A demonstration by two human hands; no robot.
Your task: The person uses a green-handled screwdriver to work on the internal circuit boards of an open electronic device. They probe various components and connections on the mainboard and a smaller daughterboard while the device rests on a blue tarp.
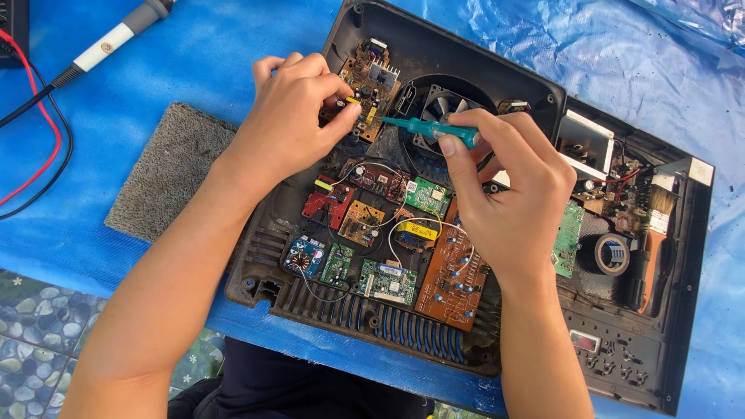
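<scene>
- Left hand (pixel 291 116) pinches brown circuit board (pixel 371 85) at black casing's (pixel 310 299) top edge, steadying it.
- Right hand (pixel 508 190) fingers pinch teal screwdriver (pixel 427 128), tip aimed at board.

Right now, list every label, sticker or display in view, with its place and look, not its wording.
Yellow label: rectangular, on a small board in the middle of the black tray.
Yellow tag: small strip on the red board.
White sticker: tiny square on the green board.
Display: small dark red window on the tray's lower right panel.
White band: on the probe handle, top left.
</scene>
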